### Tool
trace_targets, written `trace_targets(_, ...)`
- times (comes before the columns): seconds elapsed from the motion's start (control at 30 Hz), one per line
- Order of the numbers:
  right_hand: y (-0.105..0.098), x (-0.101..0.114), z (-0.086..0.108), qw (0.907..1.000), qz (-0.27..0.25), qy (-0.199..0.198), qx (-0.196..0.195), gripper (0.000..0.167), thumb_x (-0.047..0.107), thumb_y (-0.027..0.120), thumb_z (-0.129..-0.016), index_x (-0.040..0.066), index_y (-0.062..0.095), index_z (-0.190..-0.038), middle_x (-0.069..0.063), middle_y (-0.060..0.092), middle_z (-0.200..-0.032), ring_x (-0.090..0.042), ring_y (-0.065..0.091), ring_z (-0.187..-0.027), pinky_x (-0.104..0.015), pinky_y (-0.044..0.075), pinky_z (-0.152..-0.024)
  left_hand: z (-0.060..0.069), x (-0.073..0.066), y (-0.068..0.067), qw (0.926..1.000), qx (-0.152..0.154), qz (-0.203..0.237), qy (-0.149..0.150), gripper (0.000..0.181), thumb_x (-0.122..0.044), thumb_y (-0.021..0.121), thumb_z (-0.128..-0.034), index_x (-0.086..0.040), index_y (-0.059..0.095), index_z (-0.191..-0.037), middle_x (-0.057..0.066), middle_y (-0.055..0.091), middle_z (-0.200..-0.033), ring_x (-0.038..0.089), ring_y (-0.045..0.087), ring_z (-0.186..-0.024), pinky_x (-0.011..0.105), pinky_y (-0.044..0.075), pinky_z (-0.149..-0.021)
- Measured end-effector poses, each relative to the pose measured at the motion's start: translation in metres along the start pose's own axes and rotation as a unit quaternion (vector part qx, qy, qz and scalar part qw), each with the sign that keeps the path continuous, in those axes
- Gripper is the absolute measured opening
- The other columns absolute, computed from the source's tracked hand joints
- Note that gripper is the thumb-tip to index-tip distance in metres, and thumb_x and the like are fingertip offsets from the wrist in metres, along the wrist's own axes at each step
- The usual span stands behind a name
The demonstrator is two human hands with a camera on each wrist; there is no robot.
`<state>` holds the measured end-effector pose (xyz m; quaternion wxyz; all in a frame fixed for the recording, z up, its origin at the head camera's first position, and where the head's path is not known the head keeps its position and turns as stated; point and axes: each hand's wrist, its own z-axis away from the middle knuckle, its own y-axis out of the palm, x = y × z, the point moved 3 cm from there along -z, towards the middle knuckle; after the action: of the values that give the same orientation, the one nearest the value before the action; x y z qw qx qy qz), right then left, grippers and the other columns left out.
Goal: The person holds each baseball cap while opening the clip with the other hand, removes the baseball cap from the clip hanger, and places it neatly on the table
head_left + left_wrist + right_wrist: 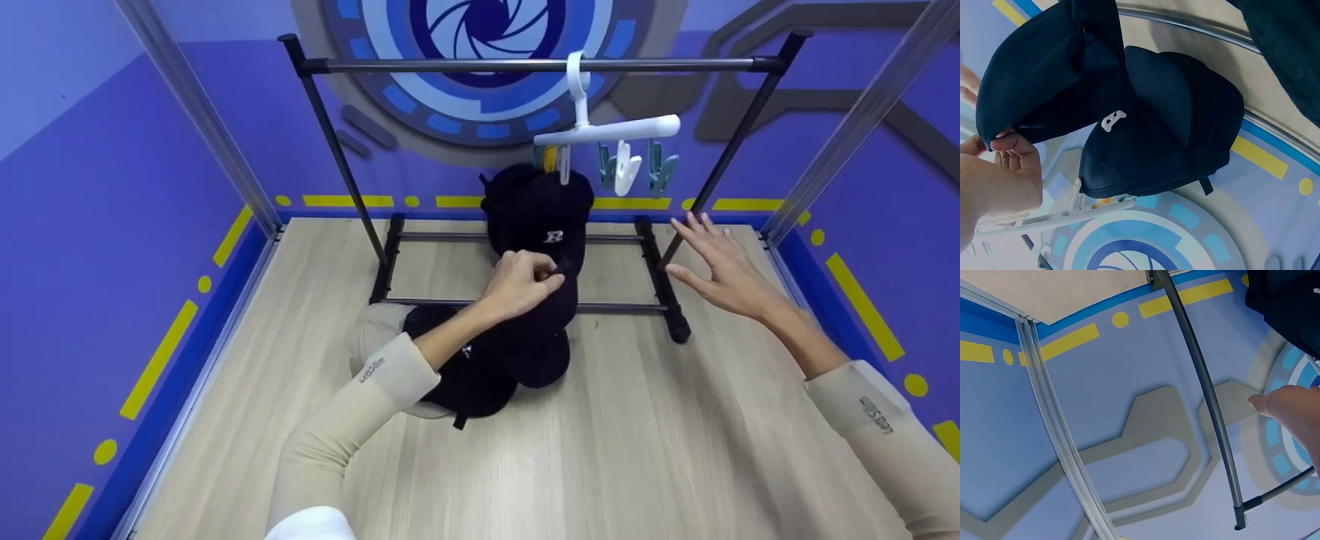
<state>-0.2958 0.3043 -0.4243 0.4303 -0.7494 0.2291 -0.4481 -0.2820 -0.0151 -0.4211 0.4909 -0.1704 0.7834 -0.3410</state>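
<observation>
A black cap [1033, 73] is hanging from the left hand [521, 283], in front of the clothes rack's lettered cap; thumb and fingers are pinching together on its edge, apparently so the crown and brim can drop freely below; whether it is touching the cap behind, I cannot tell.

That lettered cap [544, 202], dark with a white letter, is hanging beneath one end of a white hanger [611, 133]; a white clip [565, 166] is meeting its upper edge, presumably bearing its weight; the hanger is sloping down toward that end, probably because the load is sitting there; loose clips [626, 171] are dangling from the other half.

The hanger's hook is looping over the rack's top rail [450, 66], which is keeping it above the wooden surface [637, 450].

The right hand [724, 274] is holding nothing; its fingers are spreading apart near the right post [731, 146], perhaps for balance.

Nearer the wearer, a black cap with a small white mark [472, 379] is lying over a beige cap [375, 334].
</observation>
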Motion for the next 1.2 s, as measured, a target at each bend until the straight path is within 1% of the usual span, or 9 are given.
trace_targets(0.13,0.001,-0.003,0.007,0.9999,-0.002,0.002,0.011,0.07,0.031,0.06,-0.103,0.013,0.027,-0.162,-0.028,0.014,-0.168,-0.049,0.003,-0.157,-0.068,-0.004,-0.122,0.006,0.004,0.002,0.9999,0.01,-0.005,0.008,0.014,-0.017,0.07,-0.0919,-0.007,0.078,-0.085,0.001,0.066,-0.068,0.006,0.05,-0.061,0.019,0.038,-0.062)
trace_targets(0.4,0.003,-0.004,0.016,0.9996,-0.009,0.005,0.025,0.066,0.03,0.057,-0.105,0.012,0.027,-0.162,-0.027,0.012,-0.168,-0.048,0.002,-0.157,-0.068,-0.005,-0.122,0.016,0.016,0.008,0.9975,0.027,-0.064,-0.002,0.016,-0.023,0.069,-0.0918,-0.011,0.077,-0.083,-0.004,0.062,-0.064,0.006,0.049,-0.058,0.022,0.038,-0.058)
trace_targets(0.6,0.006,-0.007,0.022,0.9993,-0.007,0.017,0.032,0.063,0.03,0.054,-0.107,0.012,0.029,-0.162,-0.027,0.015,-0.168,-0.049,0.004,-0.157,-0.067,-0.005,-0.123,0.022,0.025,0.012,0.9978,0.026,-0.06,-0.014,0.025,-0.028,0.068,-0.0965,-0.01,0.075,-0.082,-0.004,0.061,-0.063,0.006,0.049,-0.057,0.021,0.036,-0.056)
trace_targets(0.77,0.008,-0.009,0.025,0.9991,-0.004,0.02,0.037,0.061,0.03,0.053,-0.107,0.011,0.032,-0.161,-0.029,0.017,-0.166,-0.05,0.006,-0.156,-0.069,-0.003,-0.122,0.026,0.033,0.01,0.9974,0.019,-0.047,-0.052,0.034,-0.035,0.069,-0.0965,-0.009,0.069,-0.074,-0.006,0.056,-0.061,0.008,0.049,-0.059,0.022,0.037,-0.058)
trace_targets(0.9,0.01,-0.007,0.024,0.999,0.0,0.017,0.041,0.058,0.03,0.053,-0.107,0.008,0.036,-0.159,-0.03,0.018,-0.166,-0.049,0.006,-0.156,-0.07,0.0,-0.122,0.028,0.04,0.006,0.9951,0.019,-0.043,-0.087,0.047,-0.039,0.066,-0.0976,-0.016,0.05,-0.06,-0.01,0.041,-0.057,0.011,0.045,-0.059,0.024,0.034,-0.056)
trace_targets(0.97,0.011,-0.006,0.025,0.9991,0.0,0.013,0.041,0.057,0.028,0.054,-0.107,0.006,0.038,-0.157,-0.031,0.019,-0.165,-0.049,0.007,-0.156,-0.07,0.001,-0.122,0.03,0.043,0.005,0.9936,0.021,-0.04,-0.103,0.053,-0.042,0.063,-0.0986,-0.02,0.04,-0.056,-0.01,0.035,-0.055,0.012,0.042,-0.058,0.025,0.032,-0.055)
trace_targets(1.03,0.012,-0.007,0.026,0.9992,-0.001,0.009,0.04,0.056,0.027,0.055,-0.106,0.005,0.04,-0.156,-0.032,0.021,-0.164,-0.05,0.008,-0.156,-0.069,0.001,-0.122,0.033,0.047,0.005,0.9918,0.023,-0.04,-0.119,0.057,-0.044,0.062,-0.0994,-0.022,0.035,-0.054,-0.009,0.032,-0.054,0.013,0.04,-0.058,0.026,0.032,-0.055)
trace_targets(1.1,0.014,-0.007,0.028,0.9992,-0.002,0.005,0.039,0.055,0.026,0.055,-0.106,0.005,0.041,-0.155,-0.032,0.022,-0.164,-0.05,0.009,-0.155,-0.07,0.002,-0.122,0.037,0.052,0.005,0.99,0.022,-0.042,-0.132,0.058,-0.045,0.061,-0.0995,-0.022,0.034,-0.053,-0.009,0.032,-0.052,0.014,0.041,-0.058,0.027,0.033,-0.056)
trace_targets(1.2,0.016,-0.009,0.031,0.9992,-0.003,0.004,0.039,0.054,0.025,0.055,-0.106,0.006,0.042,-0.155,-0.032,0.023,-0.164,-0.051,0.01,-0.155,-0.07,0.002,-0.122,0.042,0.057,0.005,0.9874,0.023,-0.056,-0.146,0.057,-0.044,0.06,-0.0992,-0.023,0.038,-0.052,-0.01,0.038,-0.047,0.015,0.052,-0.054,0.029,0.04,-0.057)
